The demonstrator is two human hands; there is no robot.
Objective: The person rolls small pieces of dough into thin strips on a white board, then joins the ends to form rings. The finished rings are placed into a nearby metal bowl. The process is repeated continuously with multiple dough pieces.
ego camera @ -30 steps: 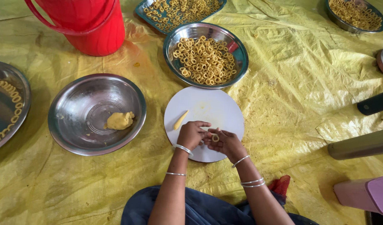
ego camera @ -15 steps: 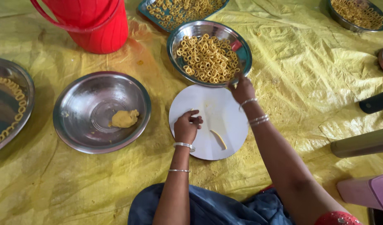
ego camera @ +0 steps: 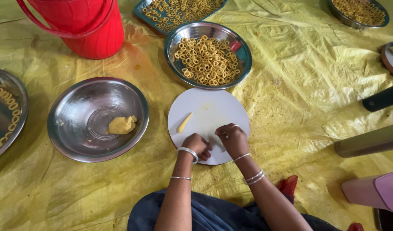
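White and round, the flat plastic board [ego camera: 209, 115] lies on the yellow plastic sheet [ego camera: 299, 72] directly in front of the person and carries both hands at its near edge. The left hand [ego camera: 196, 145] is curled with fingers closed, resting on the board; whether it pinches any dough cannot be told. The right hand [ego camera: 233, 139] sits just beside it, fingers bent downward onto the board surface; any object beneath them is hidden. A short tapered strip of yellow dough [ego camera: 184, 122] lies on the board's left part, apart from both hands. Left of the board stands a wide steel bowl [ego camera: 72, 107] holding a lump of yellow dough [ego camera: 122, 125]. Beyond the board, a steel dish [ego camera: 243, 60] is filled with small dough rings [ego camera: 207, 60]. A red plastic bucket [ego camera: 91, 28] stands at the far left.
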